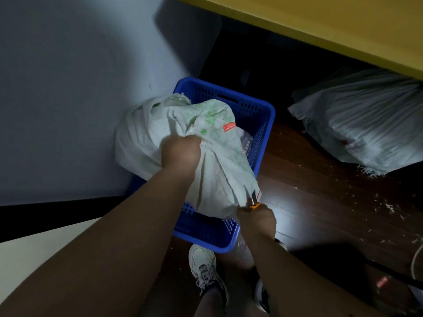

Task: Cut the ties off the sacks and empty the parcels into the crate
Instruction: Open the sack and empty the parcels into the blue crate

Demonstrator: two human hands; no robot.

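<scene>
A sack (pixel 183 143) lies across the crate (pixel 256 115) (second sack (pixel 366 124) right, under the table (pixel 320 26)).

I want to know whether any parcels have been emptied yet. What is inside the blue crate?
The white sack lies across the blue crate and covers most of its inside. Beside the sack a pale patch shows; whether it is a parcel cannot be told.

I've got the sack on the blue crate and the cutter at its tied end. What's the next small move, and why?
Probably snip the red tie now. The right hand has the cutter blade at the sack's gathered neck, right by that tie, while the left hand grips the cloth higher up and steadies it over the crate. The neck looks bunched shut, so nothing can be tipped out yet.
</scene>
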